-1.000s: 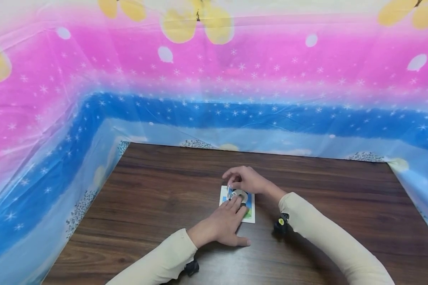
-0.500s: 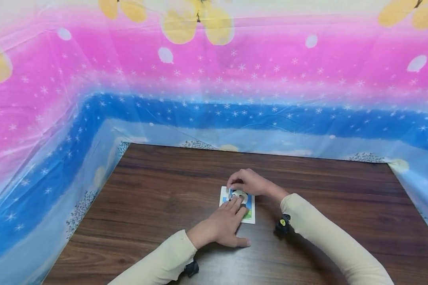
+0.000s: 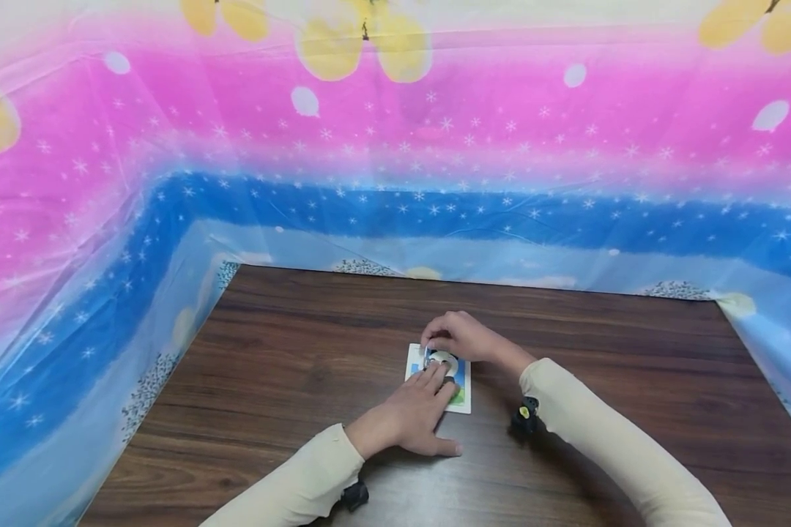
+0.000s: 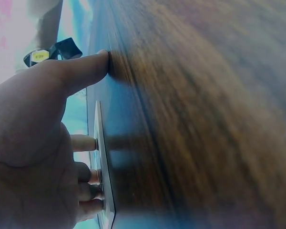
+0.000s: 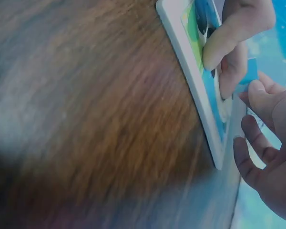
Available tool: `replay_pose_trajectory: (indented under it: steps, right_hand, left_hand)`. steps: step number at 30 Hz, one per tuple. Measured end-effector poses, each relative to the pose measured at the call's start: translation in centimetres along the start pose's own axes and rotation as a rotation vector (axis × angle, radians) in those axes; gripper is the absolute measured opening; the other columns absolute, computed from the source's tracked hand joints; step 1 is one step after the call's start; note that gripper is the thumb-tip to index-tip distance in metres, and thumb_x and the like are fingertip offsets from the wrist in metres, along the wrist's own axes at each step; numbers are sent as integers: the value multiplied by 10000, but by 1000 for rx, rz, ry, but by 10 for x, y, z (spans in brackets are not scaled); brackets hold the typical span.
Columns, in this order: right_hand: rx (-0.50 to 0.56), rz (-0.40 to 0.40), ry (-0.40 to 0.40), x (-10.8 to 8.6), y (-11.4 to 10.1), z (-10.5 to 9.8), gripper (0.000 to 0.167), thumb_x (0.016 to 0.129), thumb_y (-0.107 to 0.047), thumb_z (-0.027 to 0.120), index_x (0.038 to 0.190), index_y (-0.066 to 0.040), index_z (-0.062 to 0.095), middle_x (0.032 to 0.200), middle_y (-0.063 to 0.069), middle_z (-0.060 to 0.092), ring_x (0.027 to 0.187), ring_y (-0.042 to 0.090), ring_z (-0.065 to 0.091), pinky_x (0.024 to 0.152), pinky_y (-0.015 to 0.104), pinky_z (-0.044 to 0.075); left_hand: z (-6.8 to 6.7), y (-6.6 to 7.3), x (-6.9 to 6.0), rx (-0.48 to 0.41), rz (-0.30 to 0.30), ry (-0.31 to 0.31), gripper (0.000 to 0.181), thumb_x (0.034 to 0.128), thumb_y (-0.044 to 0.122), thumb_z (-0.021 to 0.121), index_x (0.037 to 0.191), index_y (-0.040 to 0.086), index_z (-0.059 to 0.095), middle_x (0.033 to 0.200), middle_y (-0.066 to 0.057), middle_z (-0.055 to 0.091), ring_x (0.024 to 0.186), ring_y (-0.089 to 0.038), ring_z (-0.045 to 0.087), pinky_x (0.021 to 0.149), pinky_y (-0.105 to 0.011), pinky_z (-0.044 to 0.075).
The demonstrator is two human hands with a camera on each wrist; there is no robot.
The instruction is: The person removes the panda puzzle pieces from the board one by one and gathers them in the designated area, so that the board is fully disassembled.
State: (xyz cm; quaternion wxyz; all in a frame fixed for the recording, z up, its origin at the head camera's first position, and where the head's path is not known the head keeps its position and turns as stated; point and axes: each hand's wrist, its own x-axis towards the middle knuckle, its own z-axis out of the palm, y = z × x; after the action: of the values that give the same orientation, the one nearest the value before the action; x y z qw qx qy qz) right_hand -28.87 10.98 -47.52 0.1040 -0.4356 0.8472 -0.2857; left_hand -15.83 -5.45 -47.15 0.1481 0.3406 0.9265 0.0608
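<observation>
A small white-edged puzzle board [image 3: 466, 407] with a panda picture [image 3: 443, 357] on blue and green lies flat on the table. My left hand [image 3: 417, 417] rests its outstretched fingertips on the board, the thumb touching the table beside it. In the left wrist view, several fingertips [image 4: 91, 207] press on the thin board. At the far edge, my right hand [image 3: 460, 337] pinches a small flat blue puzzle piece [image 5: 250, 71] between thumb and forefinger. This piece stands upright over the board; its lower edge is hidden behind the left fingers. The other right fingers are loosely bent.
The dark wood-grain table [image 3: 290, 351] stretches out around the board. A pink and blue patterned cloth [image 3: 395, 161] hangs behind it and along its left side. Dark wrist devices [image 3: 524, 416] sit below both sleeves.
My right hand has shifted slightly right and its fingers have drawn closer together, mostly in the first half second. The left hand and the board have stayed in place.
</observation>
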Motion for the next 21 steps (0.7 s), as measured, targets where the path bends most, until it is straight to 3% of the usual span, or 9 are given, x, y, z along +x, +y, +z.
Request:
replay_pose_trajectory:
  steps: [7,11,15,21]
  right_hand:
    - [-2,-47,15,3,-3,6,144,1000,-94,655,1081,-132,768,1024,-25,751,873,58,675,776,271,561]
    - [52,44,25,4,-4,9,155,1001,-119,666,1123,-122,761,942,-45,744,741,49,637,692,257,536]
    - [33,88,2,5,-7,10,143,1004,-133,665,1099,-128,771,930,-50,698,741,64,587,688,261,505]
    - [-61,16,-12,5,-14,8,192,999,-132,670,1149,-94,784,953,-11,659,767,86,506,671,267,445]
  left_hand:
    - [1,0,0,-20,5,-19,940,905,713,582,1571,101,330,1690,-210,140,1575,-327,99,1258,-430,194]
    - [0,0,0,-18,-3,-22,947,906,714,581,1582,105,319,1694,-202,128,1576,-322,94,1258,-427,195]
    - [1,1,0,-3,-2,-17,949,906,716,575,1580,98,323,1699,-194,112,1579,-303,85,1260,-407,191]
    - [2,2,-2,-1,-7,-13,935,916,712,566,1575,94,326,1703,-188,88,1580,-294,62,1260,-403,189]
